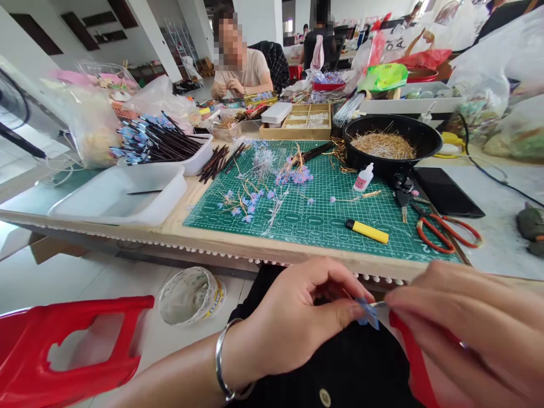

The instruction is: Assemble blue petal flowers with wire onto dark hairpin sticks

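Fingers (340,314) of both hands around small blue petal (368,315)

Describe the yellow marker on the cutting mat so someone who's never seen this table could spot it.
Find the green cutting mat on the wooden table. Near its front right corner lies the yellow marker, flat, with a black tip pointing left. It is the only solid yellow thing on the mat, left of the red-handled scissors.

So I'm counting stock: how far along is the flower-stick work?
Done: a tray holds a heap of dark sticks tipped with blue flowers. In hand: the left hand pinches a small blue flower while the right hand, holding a red-handled tool, meets it. Left: loose flowers and plain sticks lie on and beside the green mat.
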A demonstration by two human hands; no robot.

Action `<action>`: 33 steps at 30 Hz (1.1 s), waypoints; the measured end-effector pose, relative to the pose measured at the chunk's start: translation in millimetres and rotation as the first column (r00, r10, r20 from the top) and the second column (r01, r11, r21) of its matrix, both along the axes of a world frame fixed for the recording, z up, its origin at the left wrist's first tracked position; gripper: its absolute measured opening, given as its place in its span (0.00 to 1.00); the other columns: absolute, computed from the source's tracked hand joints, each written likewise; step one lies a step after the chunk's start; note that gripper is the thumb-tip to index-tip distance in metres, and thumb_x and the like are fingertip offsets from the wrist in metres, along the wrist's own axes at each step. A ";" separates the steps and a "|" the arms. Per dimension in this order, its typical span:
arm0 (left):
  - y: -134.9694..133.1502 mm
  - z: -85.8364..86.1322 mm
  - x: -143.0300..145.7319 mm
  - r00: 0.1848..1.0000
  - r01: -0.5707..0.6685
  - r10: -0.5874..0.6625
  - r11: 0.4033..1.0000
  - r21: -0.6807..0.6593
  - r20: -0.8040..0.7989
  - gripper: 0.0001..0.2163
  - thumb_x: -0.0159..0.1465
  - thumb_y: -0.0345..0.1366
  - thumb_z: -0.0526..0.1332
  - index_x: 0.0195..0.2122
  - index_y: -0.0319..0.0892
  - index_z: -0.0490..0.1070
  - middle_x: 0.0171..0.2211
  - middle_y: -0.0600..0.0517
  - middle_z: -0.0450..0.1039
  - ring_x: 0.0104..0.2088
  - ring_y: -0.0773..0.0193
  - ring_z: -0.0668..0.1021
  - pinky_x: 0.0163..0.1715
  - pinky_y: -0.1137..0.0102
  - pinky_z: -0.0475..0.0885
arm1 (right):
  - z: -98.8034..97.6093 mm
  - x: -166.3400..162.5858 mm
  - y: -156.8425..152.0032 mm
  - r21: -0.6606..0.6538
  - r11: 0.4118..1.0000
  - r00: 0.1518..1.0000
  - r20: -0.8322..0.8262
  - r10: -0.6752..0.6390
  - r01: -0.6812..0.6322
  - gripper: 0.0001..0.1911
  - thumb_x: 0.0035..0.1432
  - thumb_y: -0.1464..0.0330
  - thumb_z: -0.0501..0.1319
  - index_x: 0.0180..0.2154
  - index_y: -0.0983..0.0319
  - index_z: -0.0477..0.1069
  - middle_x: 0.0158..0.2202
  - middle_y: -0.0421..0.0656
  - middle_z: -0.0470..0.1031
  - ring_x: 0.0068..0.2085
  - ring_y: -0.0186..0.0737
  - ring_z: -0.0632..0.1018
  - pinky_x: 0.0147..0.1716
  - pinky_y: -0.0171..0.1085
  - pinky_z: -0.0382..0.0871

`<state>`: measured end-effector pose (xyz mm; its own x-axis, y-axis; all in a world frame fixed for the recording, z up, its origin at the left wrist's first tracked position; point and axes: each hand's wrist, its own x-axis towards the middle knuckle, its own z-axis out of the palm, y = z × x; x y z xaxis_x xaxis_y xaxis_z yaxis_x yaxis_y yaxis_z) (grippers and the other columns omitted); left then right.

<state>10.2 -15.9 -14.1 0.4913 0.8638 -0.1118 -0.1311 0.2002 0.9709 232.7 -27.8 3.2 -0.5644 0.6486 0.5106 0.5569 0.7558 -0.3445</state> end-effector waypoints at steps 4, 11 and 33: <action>-1.5 2.6 -2.7 0.999 0.030 -0.030 1.000 0.004 0.032 0.05 0.60 0.32 0.69 0.35 0.40 0.74 0.36 0.50 0.79 0.36 0.68 0.77 0.39 0.71 0.71 | 1.7 -14.0 23.7 -0.397 0.918 0.985 -0.156 -0.078 0.010 0.07 0.61 0.67 0.60 0.30 0.56 0.75 0.23 0.40 0.71 0.22 0.35 0.70 0.19 0.32 0.62; -1.3 -10.5 4.7 0.923 -0.249 0.236 0.968 0.003 0.305 0.08 0.61 0.31 0.70 0.34 0.42 0.70 0.34 0.54 0.76 0.34 0.70 0.76 0.36 0.75 0.72 | -43.0 -52.7 12.9 -0.761 0.424 0.493 -0.645 -0.584 -0.492 0.11 0.53 0.58 0.71 0.33 0.58 0.75 0.19 0.33 0.59 0.18 0.25 0.51 0.15 0.27 0.46; 32.6 23.5 -34.1 0.876 0.477 -0.029 0.210 0.854 -0.482 0.06 0.68 0.29 0.59 0.36 0.39 0.74 0.36 0.46 0.79 0.38 0.63 0.79 0.44 0.70 0.74 | -32.1 -34.6 14.9 -0.852 0.368 0.877 -0.453 -0.159 -0.373 0.18 0.61 0.54 0.64 0.28 0.61 0.72 0.23 0.38 0.68 0.23 0.30 0.65 0.22 0.30 0.57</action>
<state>-23.9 16.7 9.4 0.8335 0.2760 0.4787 0.0546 -0.9032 0.4256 198.1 -12.9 -28.9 -0.5826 0.7964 -0.1621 0.1021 -0.1262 -0.9867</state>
